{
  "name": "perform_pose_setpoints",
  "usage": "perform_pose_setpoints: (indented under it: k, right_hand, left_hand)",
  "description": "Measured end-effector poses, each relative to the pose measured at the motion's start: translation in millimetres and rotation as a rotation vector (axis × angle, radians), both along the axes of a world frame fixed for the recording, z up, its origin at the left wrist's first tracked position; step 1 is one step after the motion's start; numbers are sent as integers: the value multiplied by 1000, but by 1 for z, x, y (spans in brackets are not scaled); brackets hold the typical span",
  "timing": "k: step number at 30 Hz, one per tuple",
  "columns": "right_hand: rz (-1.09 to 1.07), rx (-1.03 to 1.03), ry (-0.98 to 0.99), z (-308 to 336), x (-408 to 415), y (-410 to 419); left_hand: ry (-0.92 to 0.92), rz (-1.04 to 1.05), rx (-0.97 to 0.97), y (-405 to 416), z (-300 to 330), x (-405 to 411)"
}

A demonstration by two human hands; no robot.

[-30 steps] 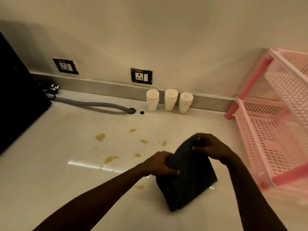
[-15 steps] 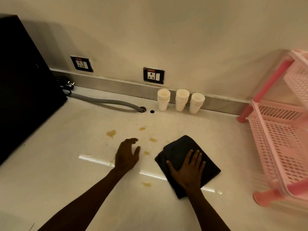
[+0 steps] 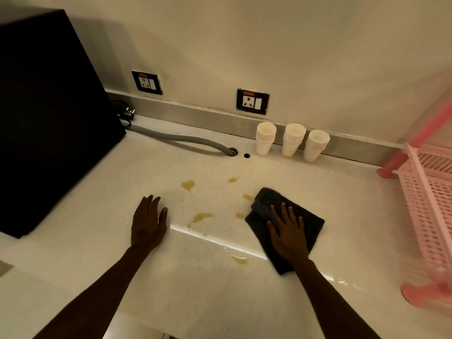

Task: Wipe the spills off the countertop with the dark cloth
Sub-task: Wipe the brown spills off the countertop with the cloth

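A folded dark cloth lies flat on the pale countertop, right of centre. My right hand presses down on the cloth with its fingers spread. My left hand rests flat on the bare counter to the left, fingers apart, holding nothing. Several yellowish spills dot the counter between and around the hands: one at the back left, a streak in the middle, a small one touching the cloth's left edge, another near the front.
Three stacks of white paper cups stand against the back wall. A grey hose runs into a counter hole. A black appliance fills the left side. A pink plastic rack stands at the right.
Both hands held the cloth up a second ago. The cloth now lies flat under my right palm, and my left hand has let go and moved left onto the counter.
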State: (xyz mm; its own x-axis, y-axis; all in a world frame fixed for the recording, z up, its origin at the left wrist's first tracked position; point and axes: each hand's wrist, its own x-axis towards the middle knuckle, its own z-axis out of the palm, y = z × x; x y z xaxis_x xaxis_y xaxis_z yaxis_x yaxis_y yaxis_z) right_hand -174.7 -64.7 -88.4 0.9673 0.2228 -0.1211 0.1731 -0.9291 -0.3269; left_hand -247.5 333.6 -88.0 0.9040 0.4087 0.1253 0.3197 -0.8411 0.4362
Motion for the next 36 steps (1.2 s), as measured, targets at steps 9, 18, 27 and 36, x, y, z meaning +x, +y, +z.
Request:
perform_pose_setpoints:
  k: [9, 18, 27, 36]
  right_hand:
    - [-251, -39, 1, -6, -11, -35]
    - [-52, -35, -64, -13, -124, 88]
    - [-380, -44, -32, -9, -91, 44]
    - [-319, 26, 3, 2, -25, 108]
  left_hand:
    - [19, -74, -13, 38, -3, -3]
    - [13, -169, -18, 44, -5, 1]
    - [10, -196, -39, 77, 5, 31]
    - [72, -252, -45, 88, 2, 55]
